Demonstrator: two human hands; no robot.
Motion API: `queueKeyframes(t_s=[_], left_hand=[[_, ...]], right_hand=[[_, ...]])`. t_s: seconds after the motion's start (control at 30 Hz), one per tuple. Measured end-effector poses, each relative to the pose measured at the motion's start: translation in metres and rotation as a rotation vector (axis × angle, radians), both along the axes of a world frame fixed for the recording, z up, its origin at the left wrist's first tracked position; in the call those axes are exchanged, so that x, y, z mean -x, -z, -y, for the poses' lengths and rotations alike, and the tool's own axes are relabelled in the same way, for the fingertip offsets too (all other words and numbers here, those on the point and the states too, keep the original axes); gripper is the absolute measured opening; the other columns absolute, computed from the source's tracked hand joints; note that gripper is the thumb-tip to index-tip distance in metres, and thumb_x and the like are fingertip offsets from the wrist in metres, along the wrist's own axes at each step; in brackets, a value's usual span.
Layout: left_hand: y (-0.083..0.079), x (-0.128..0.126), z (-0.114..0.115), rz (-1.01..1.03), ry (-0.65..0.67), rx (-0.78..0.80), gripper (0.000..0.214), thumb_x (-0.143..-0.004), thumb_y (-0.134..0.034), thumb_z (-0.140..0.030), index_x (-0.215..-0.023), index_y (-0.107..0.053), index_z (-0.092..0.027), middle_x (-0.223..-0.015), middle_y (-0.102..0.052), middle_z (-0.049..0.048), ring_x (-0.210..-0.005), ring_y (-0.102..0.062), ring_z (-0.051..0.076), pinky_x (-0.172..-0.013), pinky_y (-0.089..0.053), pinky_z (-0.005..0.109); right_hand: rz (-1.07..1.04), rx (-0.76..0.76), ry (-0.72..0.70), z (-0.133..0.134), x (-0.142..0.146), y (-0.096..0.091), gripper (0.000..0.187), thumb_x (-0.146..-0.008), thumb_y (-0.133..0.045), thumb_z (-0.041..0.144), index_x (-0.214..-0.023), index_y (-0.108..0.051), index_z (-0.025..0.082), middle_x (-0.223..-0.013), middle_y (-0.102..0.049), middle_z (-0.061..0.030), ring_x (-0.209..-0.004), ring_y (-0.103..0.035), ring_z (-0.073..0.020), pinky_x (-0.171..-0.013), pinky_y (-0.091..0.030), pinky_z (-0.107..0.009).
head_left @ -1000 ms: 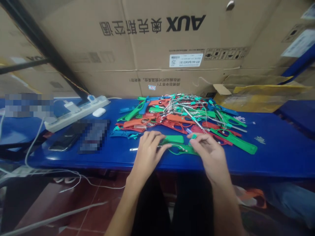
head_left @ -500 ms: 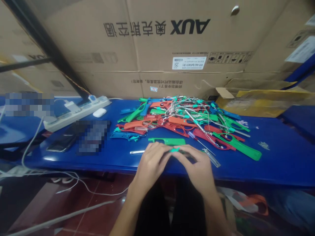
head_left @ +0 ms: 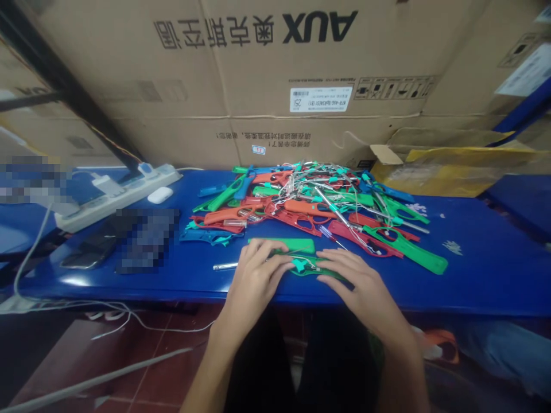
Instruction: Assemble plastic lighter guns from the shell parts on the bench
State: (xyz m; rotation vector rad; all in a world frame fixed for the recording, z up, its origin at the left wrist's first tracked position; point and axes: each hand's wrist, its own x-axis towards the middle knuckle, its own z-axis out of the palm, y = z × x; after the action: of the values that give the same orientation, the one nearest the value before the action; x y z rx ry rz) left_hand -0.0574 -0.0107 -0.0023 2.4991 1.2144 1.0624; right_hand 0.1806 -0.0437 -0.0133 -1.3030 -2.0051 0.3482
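My left hand (head_left: 258,275) grips the left part of a green utility lighter shell (head_left: 319,259), low over the front of the table. A teal trigger piece (head_left: 300,265) and a thin wire show in it, between my two hands. My right hand (head_left: 359,278) holds the shell's right end, fingers along the far side and thumb on the near side. Just behind lies another green shell half (head_left: 297,245). A metal tube (head_left: 224,266) pokes out left of my left hand. My fingers hide parts of the held shell.
A heap of red, green and blue lighter shells (head_left: 301,209) with metal tubes and wires covers the table's middle. To the left are phones (head_left: 92,244), a white earbud case (head_left: 160,195) and a power strip (head_left: 124,195). Cardboard boxes (head_left: 193,92) stand behind; a yellow package (head_left: 447,172) lies right.
My hands have moved apart, the right one shifting rightward along the shell, and more of the teal piece and wire now shows. The camera view has shifted slightly.
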Motion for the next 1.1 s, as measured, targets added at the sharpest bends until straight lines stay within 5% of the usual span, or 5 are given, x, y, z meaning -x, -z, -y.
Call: queueKeyframes(t_s=[0.2, 0.43, 0.7, 1.1], left_hand=[[-0.004, 0.005, -0.008, -0.038, 0.026, 0.058, 0.009, -0.095, -0.069, -0.030, -0.091, -0.073, -0.024, -0.106, -0.070, 0.0026, -0.101, -0.056, 0.022, -0.091, -0.040, 0.041], [-0.021, 0.013, -0.020, -0.296, 0.099, -0.062, 0.014, -0.100, -0.062, -0.030, -0.095, -0.072, -0.022, -0.108, -0.068, 0.0036, -0.099, -0.052, 0.023, -0.089, -0.038, 0.040], [-0.015, 0.012, -0.030, -0.193, 0.116, -0.016, 0.018, -0.099, -0.063, -0.034, -0.090, -0.076, -0.024, -0.109, -0.064, 0.0050, -0.091, -0.052, 0.021, -0.079, -0.035, 0.036], [-0.010, 0.002, -0.029, -0.144, 0.089, 0.070, 0.014, -0.095, -0.069, -0.038, -0.092, -0.076, -0.027, -0.098, -0.067, 0.0008, -0.089, -0.057, 0.019, -0.085, -0.035, 0.037]], right_hand=[[0.017, -0.030, -0.022, 0.001, 0.000, 0.001, 0.023, -0.099, -0.063, 0.025, -0.116, -0.077, 0.032, -0.127, -0.075, -0.0022, -0.125, -0.066, -0.0272, -0.113, -0.049, -0.054], [0.022, -0.006, -0.055, 0.000, 0.002, 0.000, 0.025, -0.100, -0.061, 0.023, -0.117, -0.077, 0.031, -0.134, -0.072, -0.0020, -0.130, -0.063, -0.0272, -0.114, -0.047, -0.055], [-0.018, 0.010, -0.081, -0.001, 0.001, 0.000, 0.025, -0.100, -0.060, 0.022, -0.117, -0.076, 0.032, -0.133, -0.072, -0.0011, -0.130, -0.064, -0.0260, -0.117, -0.044, -0.056], [-0.052, 0.018, -0.050, -0.002, 0.003, 0.000, 0.020, -0.098, -0.064, 0.022, -0.110, -0.077, 0.030, -0.124, -0.076, -0.0017, -0.124, -0.068, -0.0254, -0.117, -0.044, -0.055]])
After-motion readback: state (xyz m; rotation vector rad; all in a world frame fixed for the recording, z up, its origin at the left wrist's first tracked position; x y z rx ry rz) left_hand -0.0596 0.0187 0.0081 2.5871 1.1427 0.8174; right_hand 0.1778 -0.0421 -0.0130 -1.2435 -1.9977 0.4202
